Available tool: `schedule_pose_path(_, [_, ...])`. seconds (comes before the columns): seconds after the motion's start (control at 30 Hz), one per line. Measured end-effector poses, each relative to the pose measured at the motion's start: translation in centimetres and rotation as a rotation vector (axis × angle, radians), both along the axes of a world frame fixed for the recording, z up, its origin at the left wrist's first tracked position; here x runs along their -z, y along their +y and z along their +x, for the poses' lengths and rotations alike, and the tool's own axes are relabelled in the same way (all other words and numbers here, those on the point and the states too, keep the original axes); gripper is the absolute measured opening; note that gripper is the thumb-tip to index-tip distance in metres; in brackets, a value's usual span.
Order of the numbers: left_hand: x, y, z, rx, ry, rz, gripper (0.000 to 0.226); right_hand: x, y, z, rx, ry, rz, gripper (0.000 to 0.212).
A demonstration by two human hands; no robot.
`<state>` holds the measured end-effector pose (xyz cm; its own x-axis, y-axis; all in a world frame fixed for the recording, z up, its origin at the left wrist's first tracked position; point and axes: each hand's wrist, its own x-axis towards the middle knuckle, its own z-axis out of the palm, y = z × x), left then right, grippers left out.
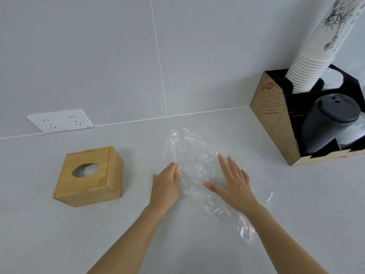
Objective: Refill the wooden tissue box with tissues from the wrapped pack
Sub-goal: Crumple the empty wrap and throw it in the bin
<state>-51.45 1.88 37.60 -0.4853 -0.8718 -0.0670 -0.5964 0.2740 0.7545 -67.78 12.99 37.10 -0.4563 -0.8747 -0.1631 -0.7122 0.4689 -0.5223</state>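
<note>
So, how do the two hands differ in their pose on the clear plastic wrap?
The left hand has its fingers curled at the edge of the clear plastic wrap; the right hand lies flat with its fingers spread. The left hand is at the wrap's left side, the right hand over its middle. Both touch the wrap.

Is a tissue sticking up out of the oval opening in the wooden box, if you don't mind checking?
No, the oval opening of the wooden tissue box shows only a dark hollow, with nothing poking out.
</note>
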Motion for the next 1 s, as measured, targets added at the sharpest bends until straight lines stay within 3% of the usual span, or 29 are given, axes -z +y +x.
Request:
schedule_pose_path(0.13, [-2.6,0.4,-0.5,-0.139,0.313,0.274,0.026,-2.2,-0.4,1.2,0.022,-0.170,-0.189,0.089])
schedule_pose_path(0.27, [-4.8,0.8,-0.5,-0.205,0.473,0.524,0.029,-4.2,-0.5,2.3,-0.022,-0.394,-0.290,0.095])
schedule_pose_path(0.37, [-6.0,1.3,-0.3,-0.123,0.606,0.775,0.034,-5.0,-0.5,3.5,-0.084,-0.566,-0.312,0.105])
schedule_pose_path(0.43, [-6.4,2.0,-0.1,-0.047,0.558,0.830,0.030,-5.0,-0.4,4.3,-0.107,-0.624,-0.295,0.110])
schedule_pose_path(0.5, [-6.5,2.5,0.2,-0.034,0.521,0.858,0.022,-4.9,-0.5,4.9,-0.105,-0.697,-0.281,0.098])
schedule_pose_path(0.57, [-6.5,2.8,0.4,-0.089,0.516,0.864,0.018,-4.7,-0.5,5.3,-0.067,-0.786,-0.302,0.068])
schedule_pose_path(0.67, [-6.3,4.0,0.6,-0.228,0.555,0.728,0.009,-4.6,-0.9,6.1,0.043,-0.572,-0.330,0.025])
schedule_pose_path(0.73, [-6.3,5.3,0.4,-0.308,0.607,0.560,0.011,-4.8,-1.4,6.5,0.078,-0.462,-0.383,0.027])
schedule_pose_path(0.83, [-6.3,6.3,0.6,-0.399,0.610,0.284,0.043,-5.1,-1.8,7.1,0.098,-0.301,-0.514,0.030])
schedule_pose_path(0.87, [-6.3,6.1,0.9,-0.414,0.604,0.275,0.057,-5.2,-1.7,7.1,0.112,-0.261,-0.563,0.032])
schedule_pose_path(0.93, [-6.6,5.6,1.7,-0.386,0.613,0.494,0.083,-5.3,-1.3,7.1,0.083,-0.218,-0.644,0.041])
schedule_pose_path(1.0, [-6.9,5.3,2.4,-0.278,0.679,0.812,0.091,-5.2,-0.7,7.7,-0.033,-0.152,-0.720,0.041])
